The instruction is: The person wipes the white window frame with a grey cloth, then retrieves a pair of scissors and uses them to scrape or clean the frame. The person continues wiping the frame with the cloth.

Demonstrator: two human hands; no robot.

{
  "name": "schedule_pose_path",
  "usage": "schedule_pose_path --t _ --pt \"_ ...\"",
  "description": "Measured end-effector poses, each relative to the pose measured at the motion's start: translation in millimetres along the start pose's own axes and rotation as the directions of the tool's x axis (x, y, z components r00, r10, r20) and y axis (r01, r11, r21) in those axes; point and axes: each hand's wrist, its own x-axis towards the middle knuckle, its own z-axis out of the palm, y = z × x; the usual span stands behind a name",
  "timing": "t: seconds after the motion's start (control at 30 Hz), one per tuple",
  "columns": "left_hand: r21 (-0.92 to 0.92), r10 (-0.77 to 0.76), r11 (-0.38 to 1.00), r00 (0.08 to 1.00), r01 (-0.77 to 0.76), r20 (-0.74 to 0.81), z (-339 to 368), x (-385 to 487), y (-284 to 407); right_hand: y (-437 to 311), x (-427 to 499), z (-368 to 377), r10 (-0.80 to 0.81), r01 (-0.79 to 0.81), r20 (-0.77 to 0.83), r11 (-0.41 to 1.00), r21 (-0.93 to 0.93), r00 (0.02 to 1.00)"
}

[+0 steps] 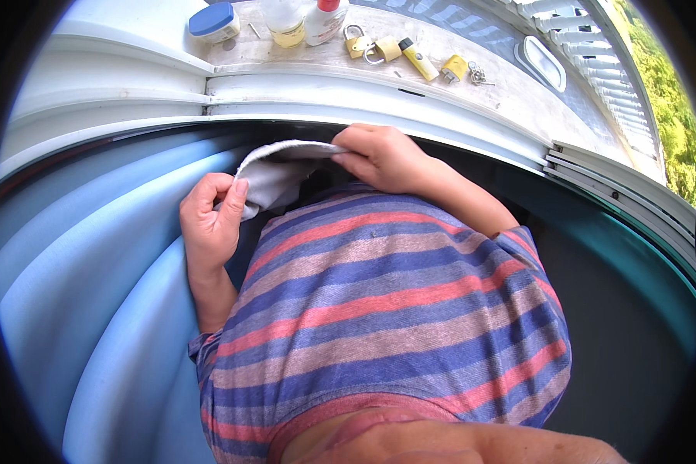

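A light grey cloth (pixel 275 180) with a pale, rough edge hangs between my two hands, in front of the striped shirt. My left hand (pixel 211 217) pinches one end of that edge between thumb and fingers. The other end is gripped by my right hand (pixel 380 156), close to the white window frame. Between the hands the edge arches upward, and the lower part of the cloth is partly hidden behind the shirt and my left hand.
Beyond the window frame (pixel 325 93), a ledge (pixel 499 104) holds a blue-lidded tub (pixel 214 23), bottles (pixel 281 23), padlocks (pixel 385 49), a yellow tube (pixel 419 60), a yellow plug adapter (pixel 454 68) and keys (pixel 478 74). Blue curtain (pixel 122 243) folds hang at the left.
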Motion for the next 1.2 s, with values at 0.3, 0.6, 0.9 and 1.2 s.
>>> schedule_pose_path --t 0.3,0.6,0.9,1.2 --pt "-0.263 0.169 0.943 0.973 -0.206 -0.155 23.0 19.3 -1.5 -22.7 -3.2 -52.3 -0.488 0.276 -0.437 0.842 -0.464 0.755" --pt "0.706 0.628 0.639 0.738 -0.306 -0.248 36.0 75.8 -77.3 11.9 52.8 -21.6 -0.363 0.28 0.046 0.627 -0.726 0.931" --pt "0.767 0.442 0.625 0.875 -0.142 -0.198 41.0 71.6 -71.7 8.2 45.8 -9.9 -0.29 0.273 0.087 0.696 -0.664 0.953" --pt "0.768 0.295 0.631 0.95 -0.109 -0.107 41.5 70.5 -57.4 12.3 55.4 3.2 -0.49 0.428 0.019 0.74 -0.518 0.871"
